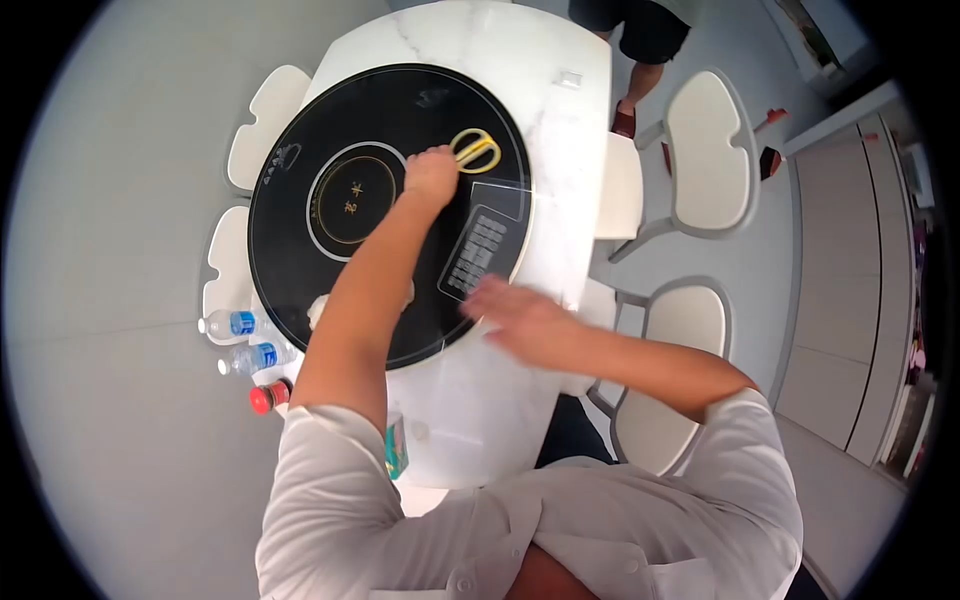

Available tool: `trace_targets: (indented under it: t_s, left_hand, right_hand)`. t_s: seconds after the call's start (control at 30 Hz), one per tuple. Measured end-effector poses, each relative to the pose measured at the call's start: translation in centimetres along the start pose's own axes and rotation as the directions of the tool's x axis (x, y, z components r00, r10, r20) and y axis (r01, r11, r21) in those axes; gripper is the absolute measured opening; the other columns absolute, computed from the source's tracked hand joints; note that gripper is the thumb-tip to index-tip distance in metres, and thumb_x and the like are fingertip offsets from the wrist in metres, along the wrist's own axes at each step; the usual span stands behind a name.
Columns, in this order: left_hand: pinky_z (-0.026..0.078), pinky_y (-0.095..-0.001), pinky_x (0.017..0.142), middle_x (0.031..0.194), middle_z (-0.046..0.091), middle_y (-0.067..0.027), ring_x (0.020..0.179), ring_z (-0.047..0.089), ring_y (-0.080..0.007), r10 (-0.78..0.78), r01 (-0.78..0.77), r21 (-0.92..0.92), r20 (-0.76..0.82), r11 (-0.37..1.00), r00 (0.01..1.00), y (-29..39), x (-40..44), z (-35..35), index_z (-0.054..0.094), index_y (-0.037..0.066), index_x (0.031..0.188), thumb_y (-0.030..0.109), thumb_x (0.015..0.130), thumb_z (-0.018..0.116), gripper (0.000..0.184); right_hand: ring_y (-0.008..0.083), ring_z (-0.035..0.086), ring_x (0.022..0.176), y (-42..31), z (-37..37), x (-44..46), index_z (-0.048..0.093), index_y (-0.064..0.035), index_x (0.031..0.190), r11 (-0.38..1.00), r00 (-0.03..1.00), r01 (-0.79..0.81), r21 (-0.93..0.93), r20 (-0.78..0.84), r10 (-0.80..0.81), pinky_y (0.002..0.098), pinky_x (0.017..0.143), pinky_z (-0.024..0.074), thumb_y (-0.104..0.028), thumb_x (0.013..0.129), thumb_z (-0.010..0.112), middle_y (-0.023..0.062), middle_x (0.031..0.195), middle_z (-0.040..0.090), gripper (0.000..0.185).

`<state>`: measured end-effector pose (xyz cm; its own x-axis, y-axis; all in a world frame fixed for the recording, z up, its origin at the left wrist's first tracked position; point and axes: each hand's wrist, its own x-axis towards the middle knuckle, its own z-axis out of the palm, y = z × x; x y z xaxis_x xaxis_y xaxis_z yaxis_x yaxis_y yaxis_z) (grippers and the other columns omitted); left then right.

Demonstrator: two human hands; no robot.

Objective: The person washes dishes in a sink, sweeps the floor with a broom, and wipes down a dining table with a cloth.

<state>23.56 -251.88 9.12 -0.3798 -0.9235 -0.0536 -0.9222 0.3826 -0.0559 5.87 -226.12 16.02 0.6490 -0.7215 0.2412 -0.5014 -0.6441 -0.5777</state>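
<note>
My left hand (pixel 433 175) reaches across the round black glass turntable (pixel 300 200), its fingers closed at the blade end of a pair of scissors (pixel 478 152). The yellow loop handles stick out to the right of the hand; the blades are hidden. Lower right, over the turntable's edge near a printed panel (pixel 478 250), my right hand (pixel 525 322) is blurred by motion. Its fingers look stretched out, with nothing visible in them. Something white and crumpled, perhaps a cloth (pixel 318 311), lies partly hidden under my left forearm.
The turntable stands on a white marble-look table (pixel 470 420). At its left edge are two water bottles (pixel 255 358) and a red-capped jar (pixel 268 397). A green packet (pixel 397 447) lies near me. White chairs (pixel 708 155) flank the table; a person (pixel 645 45) stands beyond it.
</note>
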Motion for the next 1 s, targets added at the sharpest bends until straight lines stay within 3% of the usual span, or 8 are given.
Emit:
trace_targets:
  t_s: [0.13, 0.2, 0.33, 0.63, 0.67, 0.77, 0.83, 1.0]
  left_hand:
    - [0.054, -0.0498, 0.084, 0.091, 0.070, -0.0251, 0.093, 0.067, -0.0431, 0.003, 0.005, -0.163, 0.048, 0.987, 0.999, 2.3, -4.0, -2.2, 0.070, -0.003, 0.089, 0.017, 0.087, 0.060, 0.022]
    - [0.053, -0.0517, 0.083, 0.088, 0.069, -0.0254, 0.091, 0.067, -0.0437, 0.194, -0.206, -0.185, -0.080, 0.961, 0.978, 9.1, -3.8, -3.2, 0.069, -0.003, 0.088, 0.021, 0.089, 0.060, 0.026]
    - [0.050, -0.0541, 0.074, 0.084, 0.068, -0.0196, 0.082, 0.065, -0.0420, 0.474, -0.474, -0.166, -0.039, 0.865, 0.880, 18.3, -12.8, -11.6, 0.065, 0.004, 0.090, 0.014, 0.091, 0.060, 0.011]
    - [0.045, -0.0444, 0.101, 0.081, 0.070, -0.0117, 0.076, 0.068, -0.0283, 0.759, -0.794, -0.137, -0.238, 0.592, 0.606, 39.2, -21.1, -20.8, 0.068, 0.005, 0.101, 0.000, 0.084, 0.054, 0.023]
    - [0.038, -0.0482, 0.109, 0.104, 0.071, -0.0139, 0.095, 0.068, -0.0291, 0.785, -0.788, -0.119, -0.081, 0.604, 0.614, 42.1, -20.8, -21.2, 0.065, 0.006, 0.119, 0.004, 0.084, 0.061, 0.035]
    - [0.032, -0.0518, 0.115, 0.130, 0.062, -0.0147, 0.119, 0.058, -0.0329, 0.704, -0.782, -0.151, -0.357, 0.605, 0.614, 50.1, -20.2, -22.4, 0.054, 0.008, 0.137, 0.009, 0.081, 0.071, 0.059]
    - [0.026, -0.0537, 0.118, 0.142, 0.054, -0.0151, 0.131, 0.049, -0.0378, 0.479, -0.546, -0.282, -0.275, 0.789, 0.834, 51.9, -20.4, -20.3, 0.048, 0.010, 0.145, 0.012, 0.080, 0.076, 0.070]
    - [0.041, -0.0430, 0.108, 0.137, 0.054, -0.0291, 0.128, 0.051, -0.0425, -0.451, 0.304, -0.506, -0.195, 0.807, 0.871, 48.2, -29.6, -9.0, 0.048, -0.009, 0.138, 0.033, 0.100, 0.059, 0.057]
  right_hand:
    - [0.0335, 0.061, 0.120, -2.1, -11.4, -13.5, 0.056, -0.0031, 0.135, 0.925, 0.866, -0.379, 0.008, -0.350, 0.358, 0.0417, 0.101, 0.0501, -0.010, 0.087, 0.069, 0.0171, 0.137, 0.059, 0.050]
    - [0.0353, 0.062, 0.118, -5.7, -15.5, -21.1, 0.056, -0.0031, 0.136, 0.763, 0.611, -0.644, 0.056, -0.561, 0.558, 0.0410, 0.098, 0.0523, -0.010, 0.088, 0.068, 0.0183, 0.136, 0.059, 0.050]
    - [0.0326, 0.049, 0.134, -5.4, -16.1, -22.7, 0.041, -0.0092, 0.149, 0.803, 0.722, -0.563, -0.193, -0.587, 0.366, 0.0403, 0.105, 0.0480, -0.021, 0.087, 0.072, 0.0166, 0.150, 0.046, 0.070]
    - [0.0303, 0.066, 0.068, -2.8, -21.5, -34.7, 0.064, -0.0049, 0.106, 0.887, 0.837, -0.461, -0.036, -0.350, 0.421, 0.0435, 0.070, 0.0526, -0.028, 0.094, 0.064, 0.0122, 0.081, 0.068, 0.026]
    - [0.0279, 0.065, 0.066, -2.2, -22.8, -37.5, 0.064, -0.0048, 0.105, 0.847, 0.803, -0.525, 0.084, -0.279, 0.526, 0.0411, 0.067, 0.0526, -0.029, 0.096, 0.063, 0.0119, 0.082, 0.068, 0.026]
    - [0.0200, 0.063, 0.061, 2.8, -28.9, -45.2, 0.065, -0.0044, 0.103, 0.601, 0.658, -0.638, 0.481, -0.064, 0.751, 0.0343, 0.059, 0.0518, -0.031, 0.100, 0.058, 0.0106, 0.084, 0.070, 0.027]
    - [0.0142, 0.060, 0.057, 6.3, -31.0, -51.5, 0.065, -0.0043, 0.103, 0.196, 0.501, -0.524, 0.829, 0.114, 0.858, 0.0300, 0.054, 0.0501, -0.033, 0.102, 0.055, 0.0091, 0.086, 0.071, 0.030]
    - [0.0075, 0.059, 0.067, 20.3, -45.9, -70.8, 0.062, -0.0063, 0.112, 0.183, 0.113, 0.136, 0.974, -0.198, 0.974, 0.0208, 0.055, 0.0466, -0.037, 0.102, 0.058, 0.0093, 0.095, 0.072, 0.033]
